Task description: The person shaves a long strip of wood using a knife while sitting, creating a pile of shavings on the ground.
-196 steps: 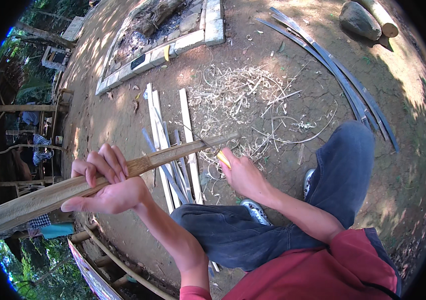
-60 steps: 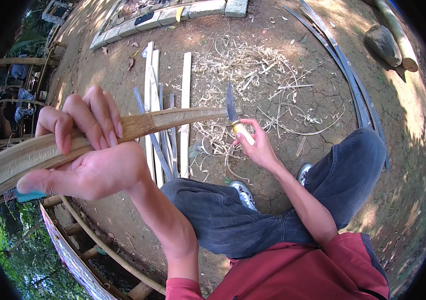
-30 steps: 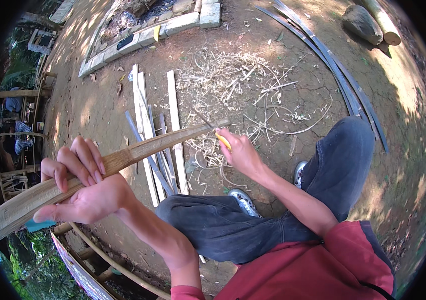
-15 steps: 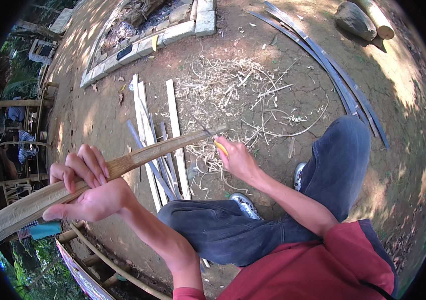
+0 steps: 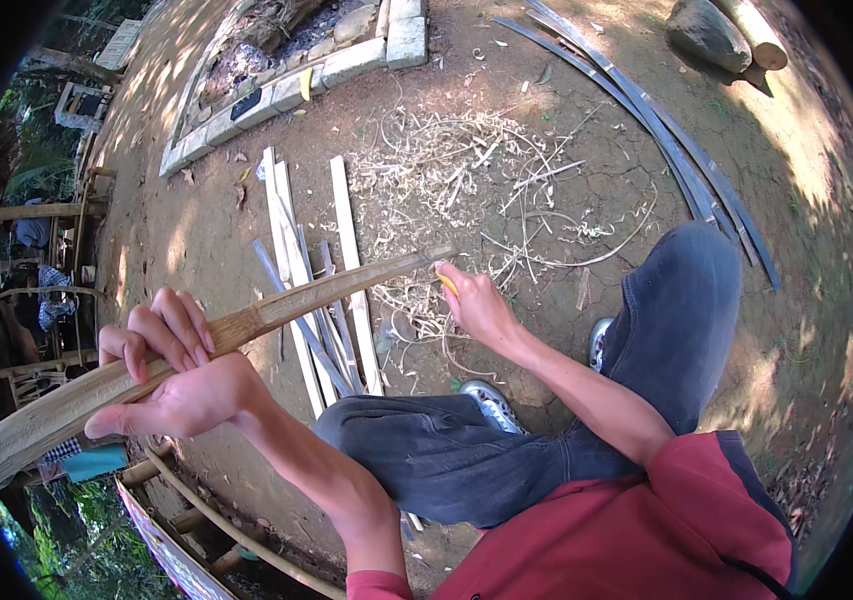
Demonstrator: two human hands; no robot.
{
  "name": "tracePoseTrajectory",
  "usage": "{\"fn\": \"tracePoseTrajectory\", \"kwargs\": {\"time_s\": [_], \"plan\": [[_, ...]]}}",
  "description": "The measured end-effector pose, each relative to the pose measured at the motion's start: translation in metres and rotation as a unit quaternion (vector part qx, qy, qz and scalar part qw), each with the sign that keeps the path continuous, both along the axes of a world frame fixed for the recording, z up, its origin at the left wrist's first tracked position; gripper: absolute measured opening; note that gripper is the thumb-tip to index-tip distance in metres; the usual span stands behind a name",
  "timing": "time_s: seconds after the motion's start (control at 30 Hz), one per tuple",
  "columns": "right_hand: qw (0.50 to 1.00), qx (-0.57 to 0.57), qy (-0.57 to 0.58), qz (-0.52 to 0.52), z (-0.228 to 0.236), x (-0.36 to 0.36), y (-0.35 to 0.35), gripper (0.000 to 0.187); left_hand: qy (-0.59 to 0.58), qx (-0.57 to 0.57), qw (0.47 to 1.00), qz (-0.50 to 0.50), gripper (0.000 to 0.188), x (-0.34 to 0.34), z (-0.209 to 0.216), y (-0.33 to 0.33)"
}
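Note:
A long split bamboo strip (image 5: 322, 293) slants across the view, from the lower left up to its thin tip near the middle. My left hand (image 5: 177, 365) is wrapped round its thick part, palm upward and fingers curled over the top. My right hand (image 5: 482, 312) grips a knife by its yellow handle (image 5: 449, 285), just beside the strip's thin end. The knife's blade can hardly be made out now. Below the tip, pale curled shavings (image 5: 447, 170) litter the ground.
Several pale bamboo slats (image 5: 345, 230) lie on the ground ahead of my knee. Long dark strips (image 5: 647, 115) curve along the right. A brick-edged fire pit (image 5: 347, 66) is at the far left, a rock (image 5: 709, 38) and a log (image 5: 755, 35) at the far right.
The knife's blade lay across the strip near its tip before; now it hardly shows. My right hand has shifted slightly right. My left hand keeps its hold.

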State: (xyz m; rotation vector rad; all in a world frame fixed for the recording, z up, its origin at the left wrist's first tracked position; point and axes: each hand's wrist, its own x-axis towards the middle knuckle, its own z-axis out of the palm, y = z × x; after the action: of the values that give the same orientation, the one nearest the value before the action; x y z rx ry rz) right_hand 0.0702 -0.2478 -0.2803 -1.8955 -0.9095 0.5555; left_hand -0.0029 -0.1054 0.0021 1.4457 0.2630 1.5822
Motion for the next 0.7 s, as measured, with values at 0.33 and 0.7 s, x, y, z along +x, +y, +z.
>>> {"fn": "tracePoseTrajectory", "kwargs": {"time_s": [0.33,0.7], "plan": [[0.976,0.185,-0.108,-0.031,-0.001,-0.010,0.009,0.037,0.030,0.039,0.998,0.030,0.065,0.009,0.002,-0.015],[1.000,0.025,0.010,-0.007,0.020,-0.008,-0.002,0.032,0.010,0.045,0.999,-0.011,0.064,0.003,0.003,-0.010]]}}
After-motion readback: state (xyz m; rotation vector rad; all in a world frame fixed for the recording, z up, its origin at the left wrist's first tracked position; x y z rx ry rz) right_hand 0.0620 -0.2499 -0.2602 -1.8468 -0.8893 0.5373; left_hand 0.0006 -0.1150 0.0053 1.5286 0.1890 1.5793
